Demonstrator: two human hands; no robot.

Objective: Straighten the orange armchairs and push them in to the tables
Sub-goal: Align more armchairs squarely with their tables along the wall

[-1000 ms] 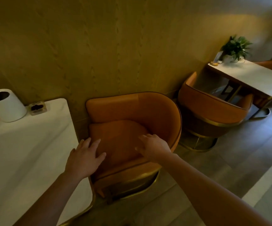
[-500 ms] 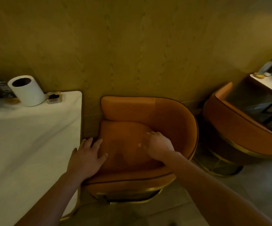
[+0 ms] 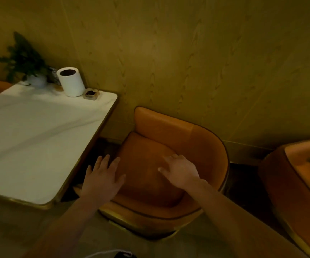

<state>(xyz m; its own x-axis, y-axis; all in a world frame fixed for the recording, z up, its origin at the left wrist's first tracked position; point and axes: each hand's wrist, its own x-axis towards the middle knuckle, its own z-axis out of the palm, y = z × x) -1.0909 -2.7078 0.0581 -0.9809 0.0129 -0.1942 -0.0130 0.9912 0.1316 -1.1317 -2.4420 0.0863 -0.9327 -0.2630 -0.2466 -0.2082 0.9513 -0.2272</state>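
I've got both hands out in front, palms down. My left hand (image 3: 102, 178) is spread wide with straight fingers, over the front left corner of the orange armchair (image 3: 169, 127), with its fingertips reaching past the seat edge over the dark gap. My right hand (image 3: 180, 172) is flat too, fingers loosely extended and slightly parted, lying over the middle of the seat cushion. I can't tell how firmly either palm presses down.

The armchair is right under my hands. Its curved back wraps round beyond and to the right of the right hand, and it stands close to the wood-grain wall (image 3: 187, 53). It's turned at an angle, with its open front facing the white table (image 3: 38, 136) just left of my left hand. A strip of dark floor separates seat and table edge.

Farther left, well beyond the left hand on the table's far end, I see a white cylinder (image 3: 71, 81), a small dish (image 3: 91, 93) touching its base, and a potted plant (image 3: 25, 58). Well off to the right of my right hand, a second orange armchair (image 3: 299, 183) stands apart.
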